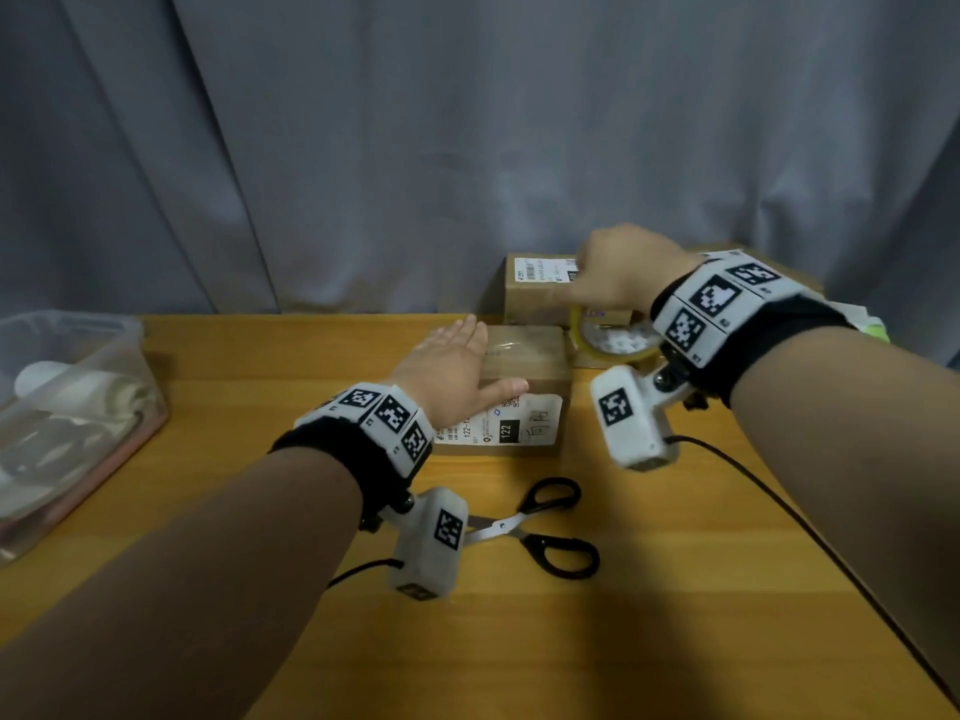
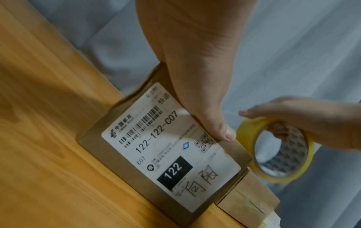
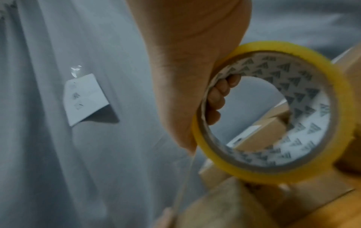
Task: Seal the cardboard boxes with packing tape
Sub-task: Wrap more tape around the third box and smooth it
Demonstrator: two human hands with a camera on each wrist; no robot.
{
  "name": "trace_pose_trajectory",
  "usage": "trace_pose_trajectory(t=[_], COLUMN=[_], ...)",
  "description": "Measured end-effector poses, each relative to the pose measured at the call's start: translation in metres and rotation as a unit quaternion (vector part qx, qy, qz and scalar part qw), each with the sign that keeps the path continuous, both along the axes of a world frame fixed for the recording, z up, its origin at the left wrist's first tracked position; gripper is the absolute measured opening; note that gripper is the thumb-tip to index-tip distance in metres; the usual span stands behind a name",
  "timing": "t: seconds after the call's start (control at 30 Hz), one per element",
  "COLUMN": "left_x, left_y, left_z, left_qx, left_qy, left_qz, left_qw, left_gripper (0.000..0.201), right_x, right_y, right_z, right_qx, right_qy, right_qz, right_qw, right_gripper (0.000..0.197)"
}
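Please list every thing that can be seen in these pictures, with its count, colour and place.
table: one, yellow-brown wood, under everything
front box: one, brown with white label, table middle
back box: one, brown with white label, behind the front box
more boxes: brown, partly hidden to the right; count unclear
tape roll: one, yellow, right of the front box, off the table
scissors: one, black handles, open, near the front edge
bin: one, clear plastic, table left, holding pale things
curtain: grey, behind the table
left hand: flat on the front box
right hand: holds the tape roll
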State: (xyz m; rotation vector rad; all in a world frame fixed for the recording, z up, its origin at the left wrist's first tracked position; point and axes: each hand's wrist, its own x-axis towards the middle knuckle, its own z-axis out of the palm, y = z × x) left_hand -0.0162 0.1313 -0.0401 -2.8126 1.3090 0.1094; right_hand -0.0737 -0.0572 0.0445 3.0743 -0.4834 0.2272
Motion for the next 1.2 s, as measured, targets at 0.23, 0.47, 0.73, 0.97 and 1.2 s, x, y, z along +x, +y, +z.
trace_pose_trajectory(t=[0.23, 0.47, 0.73, 0.97, 1.2], left_x=[-0.004, -0.006, -0.005, 0.0, 0.014], left_y=[-0.003, -0.006, -0.05, -0.058, 0.004], left_z=[0.002, 0.007, 0.026, 0.023, 0.011], left_qx=[0.011, 0.019, 0.084, -0.059, -0.41], left_qy=[-0.001, 0.017, 0.031, 0.076, 0.301], left_qz=[0.003, 0.001, -0.035, -0.044, 0.013], left_qw=[1.0, 1.0, 0.995, 0.994, 0.861], left_gripper=[0.095, 0.085, 0.109, 0.117, 0.109], right_x=[-0.014, -0.009, -0.01, -0.023, -0.021], right_y=[-0.026, -0.032, -0.03, -0.025, 0.007], right_z=[-0.049, -0.071, -0.085, -0.072, 0.001], right_qx=[0.076, 0.185, 0.201, 0.212, 0.387], right_qy=[0.059, 0.061, 0.043, -0.009, -0.274], right_qz=[-0.015, -0.026, -0.03, -0.021, 0.084], right_qw=[0.995, 0.98, 0.978, 0.977, 0.877], right_gripper=[0.074, 0.067, 0.067, 0.066, 0.056])
